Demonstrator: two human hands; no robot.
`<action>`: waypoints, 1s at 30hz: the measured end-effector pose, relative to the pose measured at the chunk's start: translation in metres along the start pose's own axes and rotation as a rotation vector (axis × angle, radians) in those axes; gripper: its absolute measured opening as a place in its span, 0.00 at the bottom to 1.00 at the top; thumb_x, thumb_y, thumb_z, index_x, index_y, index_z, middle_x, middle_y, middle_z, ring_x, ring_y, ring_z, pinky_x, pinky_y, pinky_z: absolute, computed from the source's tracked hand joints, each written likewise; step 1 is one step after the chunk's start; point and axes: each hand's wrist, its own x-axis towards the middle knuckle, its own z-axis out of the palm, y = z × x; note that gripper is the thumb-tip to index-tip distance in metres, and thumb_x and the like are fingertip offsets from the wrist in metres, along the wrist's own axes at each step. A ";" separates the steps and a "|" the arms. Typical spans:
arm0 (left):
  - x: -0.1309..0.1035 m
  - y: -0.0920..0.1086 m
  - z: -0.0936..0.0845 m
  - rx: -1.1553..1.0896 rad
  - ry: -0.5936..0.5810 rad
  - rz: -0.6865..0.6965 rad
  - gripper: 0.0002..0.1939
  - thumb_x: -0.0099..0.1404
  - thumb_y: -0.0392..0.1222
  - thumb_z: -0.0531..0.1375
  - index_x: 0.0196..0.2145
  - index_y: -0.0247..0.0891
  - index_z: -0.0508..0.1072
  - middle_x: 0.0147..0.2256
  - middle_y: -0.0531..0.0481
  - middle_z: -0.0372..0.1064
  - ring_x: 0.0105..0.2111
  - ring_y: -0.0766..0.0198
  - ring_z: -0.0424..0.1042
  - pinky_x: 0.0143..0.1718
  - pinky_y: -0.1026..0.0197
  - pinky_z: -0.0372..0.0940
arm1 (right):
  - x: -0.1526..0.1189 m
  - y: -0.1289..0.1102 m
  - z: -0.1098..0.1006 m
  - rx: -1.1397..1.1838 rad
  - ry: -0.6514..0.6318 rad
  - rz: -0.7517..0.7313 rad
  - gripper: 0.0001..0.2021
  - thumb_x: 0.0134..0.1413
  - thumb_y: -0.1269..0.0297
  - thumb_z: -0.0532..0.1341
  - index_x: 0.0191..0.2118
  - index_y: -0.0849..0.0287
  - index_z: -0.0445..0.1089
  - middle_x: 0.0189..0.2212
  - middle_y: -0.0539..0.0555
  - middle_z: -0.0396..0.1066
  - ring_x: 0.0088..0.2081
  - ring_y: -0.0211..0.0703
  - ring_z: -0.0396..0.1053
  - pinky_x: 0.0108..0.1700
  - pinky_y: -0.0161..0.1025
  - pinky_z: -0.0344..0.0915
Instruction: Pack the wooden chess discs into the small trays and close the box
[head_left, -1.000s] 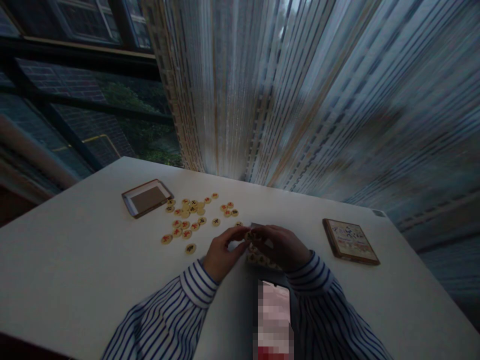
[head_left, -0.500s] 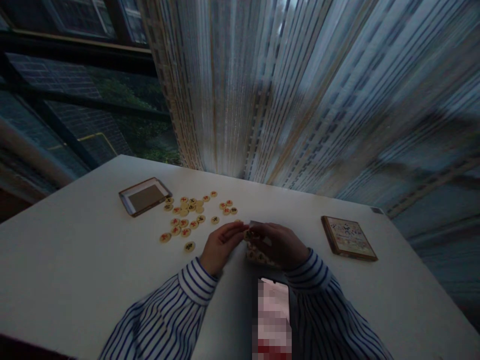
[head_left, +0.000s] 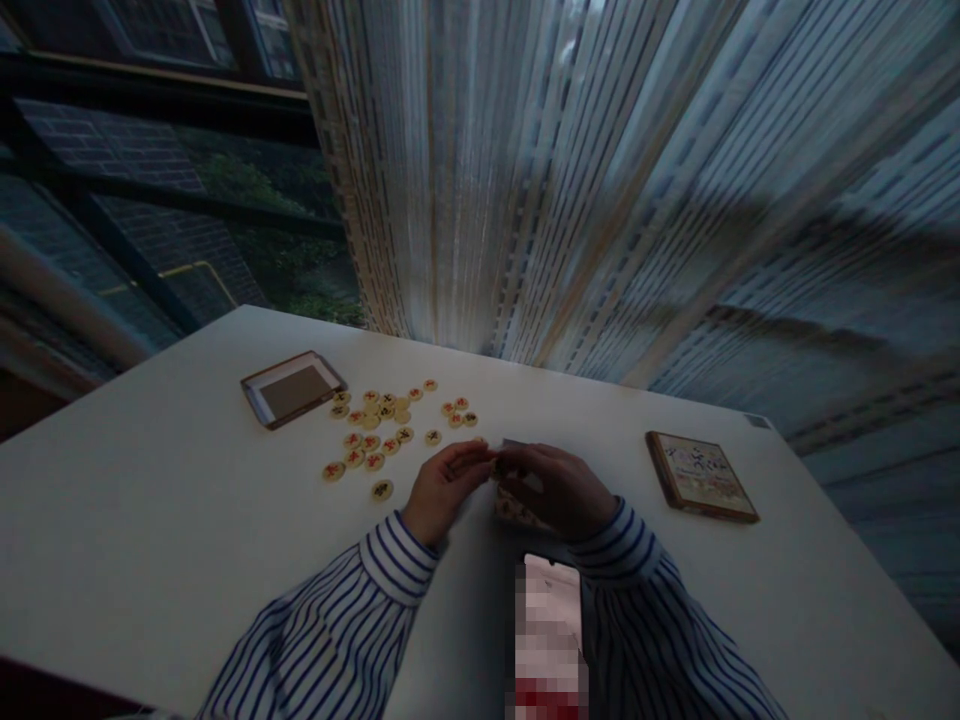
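Observation:
Near the middle of the white table (head_left: 225,520), my left hand (head_left: 448,490) and my right hand (head_left: 559,490) meet at the fingertips. A round wooden piece (head_left: 495,470) is pinched between them, mostly hidden by the fingers. Under my right hand is a small box (head_left: 516,510) with pieces in it, its far part covered by that hand. To the left of my hands lie several round pieces with red or dark characters, among them a dark-marked one (head_left: 382,490) and a red-marked one (head_left: 333,471).
An open shallow box lid (head_left: 259,405) lies at the back left, beside the pieces. A flat printed box (head_left: 703,478) is on the right. A phone (head_left: 551,610) lies in front, between my forearms. Striped curtains and a window stand behind the table.
The view has shifted very slightly. Both hands keep nearly the same pose, and the pieces on the table have not moved.

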 end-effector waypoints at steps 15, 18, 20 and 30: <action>0.000 0.000 0.000 0.023 -0.003 -0.043 0.18 0.41 0.43 0.69 0.30 0.34 0.72 0.30 0.48 0.75 0.34 0.62 0.73 0.43 0.56 0.66 | 0.000 -0.001 0.000 -0.036 -0.011 0.016 0.07 0.51 0.67 0.58 0.38 0.59 0.68 0.30 0.53 0.72 0.31 0.38 0.68 0.33 0.33 0.62; 0.000 0.000 0.001 0.024 0.004 -0.047 0.17 0.42 0.42 0.68 0.31 0.35 0.72 0.30 0.49 0.75 0.33 0.63 0.73 0.42 0.57 0.66 | 0.000 0.001 0.000 -0.036 -0.004 -0.006 0.08 0.51 0.67 0.59 0.39 0.59 0.68 0.30 0.53 0.72 0.31 0.38 0.68 0.33 0.33 0.62; 0.001 -0.001 0.001 0.029 0.006 -0.050 0.17 0.41 0.42 0.69 0.31 0.35 0.72 0.30 0.50 0.75 0.33 0.63 0.73 0.42 0.57 0.66 | 0.000 0.001 0.001 -0.050 -0.003 -0.020 0.07 0.51 0.67 0.58 0.38 0.59 0.68 0.30 0.53 0.72 0.30 0.37 0.68 0.33 0.33 0.62; -0.001 0.000 0.002 0.101 -0.030 -0.062 0.18 0.42 0.45 0.68 0.30 0.35 0.71 0.30 0.47 0.75 0.33 0.61 0.73 0.41 0.56 0.66 | 0.000 0.000 -0.012 -0.118 -0.171 0.079 0.07 0.52 0.64 0.57 0.35 0.57 0.70 0.28 0.51 0.73 0.29 0.38 0.70 0.30 0.32 0.59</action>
